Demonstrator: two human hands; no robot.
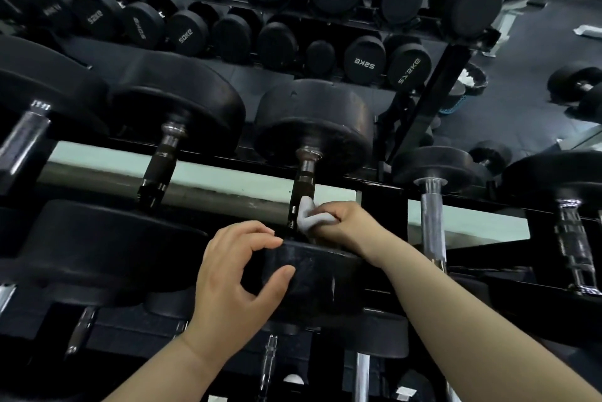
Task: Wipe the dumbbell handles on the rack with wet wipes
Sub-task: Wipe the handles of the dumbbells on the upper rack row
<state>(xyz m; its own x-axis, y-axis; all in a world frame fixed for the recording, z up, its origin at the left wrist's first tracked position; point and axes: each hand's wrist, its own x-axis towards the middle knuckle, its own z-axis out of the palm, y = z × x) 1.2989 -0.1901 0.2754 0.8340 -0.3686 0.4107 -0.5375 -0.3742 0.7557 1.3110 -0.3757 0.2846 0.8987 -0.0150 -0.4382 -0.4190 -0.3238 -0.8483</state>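
At the centre of the frame the wipe (308,217) was gripped in the right hand (345,222) and pressed to a dumbbell handle (303,186), its near weight (312,274) clasped by the left hand (237,274), so a stroke upward seemed called for next.

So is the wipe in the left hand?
No, the right hand holds the wipe against the handle; the left hand grips the weight.
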